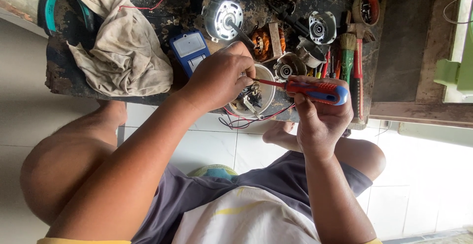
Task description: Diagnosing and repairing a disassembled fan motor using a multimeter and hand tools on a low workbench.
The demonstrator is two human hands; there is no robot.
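Your right hand [320, 121] grips the red-and-blue-handled screwdriver [315, 90], its red shaft pointing into the round white plastic housing [266, 84] at the near edge of the dark, stained workbench [162, 15]. Your left hand [221, 76] closes over that housing, steadying it; the inner parts and red wires [246, 121] are exposed, so disassembly looks under way, not finished. Beyond lie a blue handheld meter [189, 49], a silver motor [222, 12], and a crumpled beige rag [123, 42].
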